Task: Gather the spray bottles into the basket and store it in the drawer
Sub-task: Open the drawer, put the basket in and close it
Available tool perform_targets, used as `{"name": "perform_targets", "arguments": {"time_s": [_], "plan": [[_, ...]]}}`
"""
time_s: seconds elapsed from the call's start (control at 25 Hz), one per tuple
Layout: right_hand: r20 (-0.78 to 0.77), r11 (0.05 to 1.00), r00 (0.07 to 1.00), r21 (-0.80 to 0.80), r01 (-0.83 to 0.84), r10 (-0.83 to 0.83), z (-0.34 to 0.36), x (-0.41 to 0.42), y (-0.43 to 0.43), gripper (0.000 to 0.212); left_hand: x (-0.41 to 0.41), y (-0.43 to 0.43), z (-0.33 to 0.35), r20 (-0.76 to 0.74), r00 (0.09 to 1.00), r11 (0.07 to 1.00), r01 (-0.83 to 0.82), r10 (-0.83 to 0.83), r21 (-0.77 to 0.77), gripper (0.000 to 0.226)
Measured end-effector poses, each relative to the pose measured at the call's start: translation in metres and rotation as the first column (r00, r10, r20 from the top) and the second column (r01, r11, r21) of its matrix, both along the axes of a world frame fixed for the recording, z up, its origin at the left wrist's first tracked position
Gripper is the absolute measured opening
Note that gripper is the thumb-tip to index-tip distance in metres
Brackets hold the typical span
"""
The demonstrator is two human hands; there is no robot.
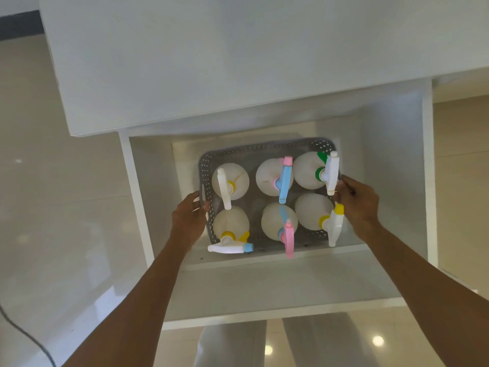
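**Basket of spray bottles held inside the open drawer**

A white countertop (211, 62) overhangs the drawer (264, 287) behind the grey basket (264, 152). Six spray bottles (230, 181) stand upright in the basket. Our left hand (189, 215) and right hand (357, 202) each clasp a basket end. Bare drawer floor shows around the basket.

The white drawer (264, 287) stands pulled open below the white bench (211, 62). On the drawer floor sits a grey perforated basket (321, 147), set toward the back and slightly askew. A few small dark specks lie on the bare floor along the basket's near edge. Beneath the drawer is glossy tiled floor (53, 234).
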State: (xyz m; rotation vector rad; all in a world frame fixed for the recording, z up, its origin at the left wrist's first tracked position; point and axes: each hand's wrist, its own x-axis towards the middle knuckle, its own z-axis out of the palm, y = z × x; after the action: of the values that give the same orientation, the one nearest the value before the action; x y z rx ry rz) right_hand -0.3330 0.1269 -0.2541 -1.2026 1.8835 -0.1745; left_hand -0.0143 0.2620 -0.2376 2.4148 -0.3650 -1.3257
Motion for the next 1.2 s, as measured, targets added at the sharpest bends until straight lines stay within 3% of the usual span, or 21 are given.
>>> {"name": "perform_targets", "arguments": {"time_s": [0.32, 0.4, 0.48, 0.6, 0.72, 0.8, 0.88, 0.96, 1.2], "plan": [[-0.081, 1.000, 0.997, -0.004, -0.008, 0.008, 0.015, -0.006, 0.009, 0.031, 0.003, 0.018, 0.013, 0.005, 0.998, 0.998, 0.065, -0.065, -0.009, 0.042], [-0.073, 0.997, 0.995, -0.010, 0.074, -0.074, 0.040, -0.009, 0.025, 0.032, -0.003, 0.031, 0.034, 0.140, 0.985, 0.989, 0.118, -0.105, -0.093, 0.043], [-0.021, 0.993, 0.996, -0.073, 0.087, -0.089, 0.079, -0.012, 0.056, 0.029, -0.017, 0.051, 0.066, 0.344, 0.910, 0.944, 0.295, -0.231, -0.145, 0.041], [-0.002, 0.973, 0.989, -0.178, -0.146, 0.148, 0.141, -0.015, 0.122, 0.032, -0.049, 0.095, 0.119, 0.459, 0.788, 0.814, 0.544, -0.410, -0.205, 0.041], [-0.061, 0.846, 0.862, -0.168, -0.505, 0.502, 0.169, -0.024, 0.194, 0.047, -0.096, 0.150, 0.150, 0.462, 0.556, 0.549, 0.820, -0.691, -0.165, 0.049], [-0.078, 0.727, 0.738, -0.127, -0.675, 0.671, 0.166, -0.035, 0.229, 0.052, -0.128, 0.179, 0.156, 0.353, 0.445, 0.464, 0.885, -0.823, -0.034, 0.060], [-0.149, 0.619, 0.616, -0.030, -0.785, 0.773, 0.155, -0.043, 0.245, 0.057, -0.148, 0.197, 0.148, 0.260, 0.450, 0.483, 0.872, -0.854, 0.077, 0.069], [-0.229, 0.578, 0.554, 0.048, -0.815, 0.800, 0.147, -0.043, 0.248, 0.063, -0.159, 0.203, 0.139, 0.239, 0.471, 0.510, 0.849, -0.849, 0.139, 0.073], [-0.343, 0.553, 0.506, 0.047, -0.832, 0.791, 0.128, -0.037, 0.244, 0.075, -0.165, 0.188, 0.133, 0.277, 0.439, 0.504, 0.832, -0.854, 0.233, 0.076]]}}
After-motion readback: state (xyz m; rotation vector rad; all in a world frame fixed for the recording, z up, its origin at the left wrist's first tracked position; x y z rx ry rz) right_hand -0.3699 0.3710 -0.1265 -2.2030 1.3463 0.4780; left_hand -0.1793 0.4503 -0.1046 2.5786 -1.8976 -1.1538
